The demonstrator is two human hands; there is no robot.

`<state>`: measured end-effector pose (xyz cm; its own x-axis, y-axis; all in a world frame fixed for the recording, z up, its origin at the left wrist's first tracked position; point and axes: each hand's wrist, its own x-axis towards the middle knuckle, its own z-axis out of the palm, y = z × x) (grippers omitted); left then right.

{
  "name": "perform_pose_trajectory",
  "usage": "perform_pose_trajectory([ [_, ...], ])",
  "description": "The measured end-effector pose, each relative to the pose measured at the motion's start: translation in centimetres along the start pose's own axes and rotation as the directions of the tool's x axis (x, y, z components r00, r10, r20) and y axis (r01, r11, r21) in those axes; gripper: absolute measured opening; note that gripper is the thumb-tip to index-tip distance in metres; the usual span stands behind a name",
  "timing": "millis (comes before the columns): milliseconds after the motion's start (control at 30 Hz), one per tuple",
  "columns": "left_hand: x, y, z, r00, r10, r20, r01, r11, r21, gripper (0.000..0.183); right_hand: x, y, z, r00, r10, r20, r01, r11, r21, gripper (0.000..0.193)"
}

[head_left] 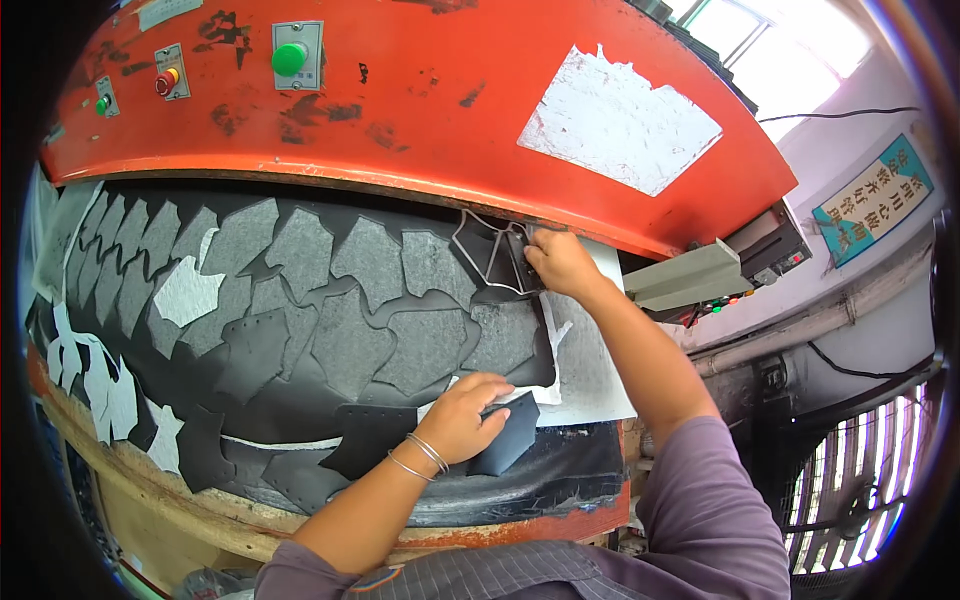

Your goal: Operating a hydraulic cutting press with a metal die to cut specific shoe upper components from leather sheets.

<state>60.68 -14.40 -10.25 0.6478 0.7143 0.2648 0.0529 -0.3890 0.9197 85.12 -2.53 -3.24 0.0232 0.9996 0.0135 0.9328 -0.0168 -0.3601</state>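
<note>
My right hand [563,262] is closed around the side of a metal cutting die [494,258], an open angular frame with inner braces. The die lies on the far right part of a black sheet [310,388], just under the front edge of a red press [420,120]. Nearer to me, my left hand [460,418] rests on the sheet's near edge with fingers stretched and thumb apart. Beside its thumb lies a loose dark cut piece [507,440]. Grey angular pieces [352,342] lie in rows across the sheet, fitted close together.
The press carries a large green button [289,59] and a red knob [167,81]. White scraps [108,395] hang at the left edge. A pale board [590,375] shows at the right of the sheet. Farther right are a metal bracket [690,277] and a fan [855,505].
</note>
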Motion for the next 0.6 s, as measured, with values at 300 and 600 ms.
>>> perform_pose_trajectory([
  [300,0.4,0.1,0.3,0.999,0.033,-0.017,-0.033,0.999,0.029,0.028,0.2,2.0,2.1,0.958,0.266,-0.107,-0.256,0.962,0.097,0.024],
  [600,0.7,1.1,-0.5,0.993,-0.118,-0.009,0.117,0.989,-0.086,0.030,-3.0,3.1,4.1,0.959,0.199,-0.204,-0.125,0.937,0.327,0.055],
])
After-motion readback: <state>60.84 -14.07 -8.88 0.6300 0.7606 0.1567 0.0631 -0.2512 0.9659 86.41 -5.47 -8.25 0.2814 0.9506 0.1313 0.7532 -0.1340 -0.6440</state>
